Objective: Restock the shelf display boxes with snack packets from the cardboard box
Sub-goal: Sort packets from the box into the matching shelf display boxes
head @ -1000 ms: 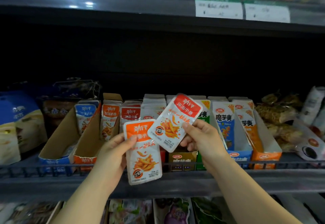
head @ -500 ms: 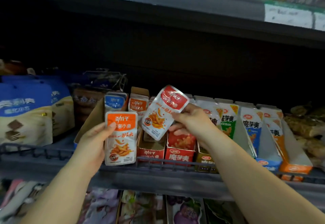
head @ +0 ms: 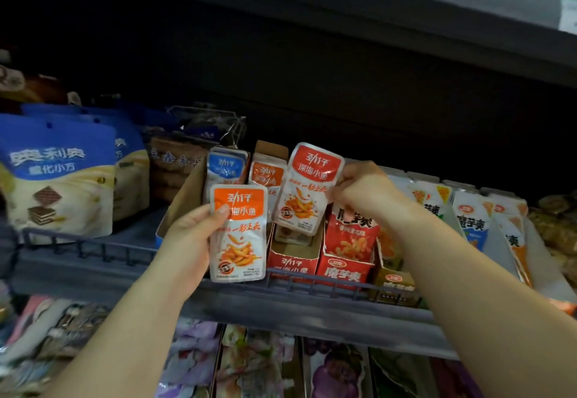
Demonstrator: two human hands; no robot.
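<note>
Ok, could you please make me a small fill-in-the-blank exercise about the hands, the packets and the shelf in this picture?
1. The left hand holds the lower packet, whose top band is ____.
2. The higher packet is held by the ____ hand.
3. The display box just below the higher packet has a ____ front.
4. The large bag at the far left has a ____ top.
Missing words: orange, right, red, blue.

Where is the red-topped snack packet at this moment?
In the head view's centre, the right hand pinches the red-topped packet over the red display box, right of the orange-topped packet in the left hand.
</note>
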